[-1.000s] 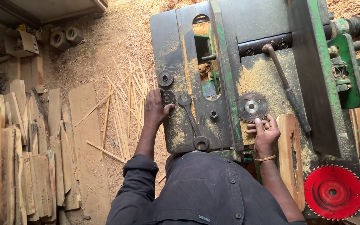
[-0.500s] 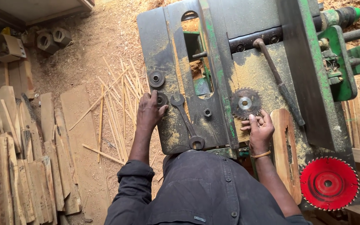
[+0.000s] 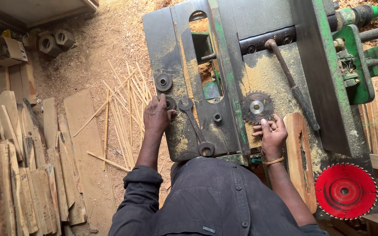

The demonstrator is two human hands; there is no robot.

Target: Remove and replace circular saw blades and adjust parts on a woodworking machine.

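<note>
I lean over a dusty dark metal saw table (image 3: pixel 224 57). My left hand (image 3: pixel 156 117) rests on its left edge, fingers over a round metal washer (image 3: pixel 170 103), beside a second flange disc (image 3: pixel 163 82). A long wrench (image 3: pixel 195 126) lies just to the right of that hand. My right hand (image 3: pixel 272 133) lies flat on the table with fingers spread, fingertips just below a small dark toothed saw blade (image 3: pixel 257 106). It touches the edge of a curved wooden piece (image 3: pixel 300 153).
A red circular saw blade (image 3: pixel 345 190) lies at the table's lower right corner. A long metal bar (image 3: pixel 292 83) lies across the table. Green machine parts (image 3: pixel 355 61) stand at the right. Thin wooden sticks (image 3: pixel 119 109) and stacked planks (image 3: pixel 18 175) cover the sawdust floor at left.
The view has shifted slightly. My left hand has stayed on the washer at the table edge; my right hand has stayed below the small blade, with its fingers spread a little more.
</note>
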